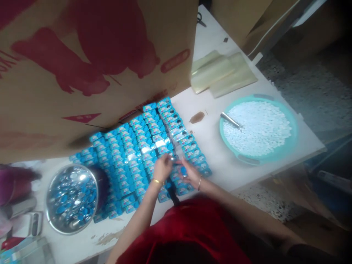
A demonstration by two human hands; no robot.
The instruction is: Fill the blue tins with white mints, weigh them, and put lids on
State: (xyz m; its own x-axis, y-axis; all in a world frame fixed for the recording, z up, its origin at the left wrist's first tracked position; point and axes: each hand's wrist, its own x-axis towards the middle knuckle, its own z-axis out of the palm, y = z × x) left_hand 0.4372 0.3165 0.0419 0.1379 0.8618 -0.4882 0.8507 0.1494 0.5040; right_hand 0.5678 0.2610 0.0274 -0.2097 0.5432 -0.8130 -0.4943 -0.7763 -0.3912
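Note:
Rows of small blue rectangular tins [136, 157] cover the middle of the table. Over their near right part, my left hand [162, 168] has its fingers pinched together, with a small shiny piece at the fingertips that is too blurred to name. My right hand [192, 176] faces it, fingers curled, holding a round blue cap [183, 171] against the palm side. Its fingertips come close to the left hand's. Tins in the rightmost rows show dark round openings on top. To the left stands a metal bowl [72, 198] full of blue and silver round caps.
A teal basin [294, 134] of small white pellets stands at the right, a metal scoop [230, 120] in it. Behind lie clear plastic sheets [224, 73] and scissors [201, 20]. A large cardboard box [132, 88] borders the tins' far side. Various items crowd the left end.

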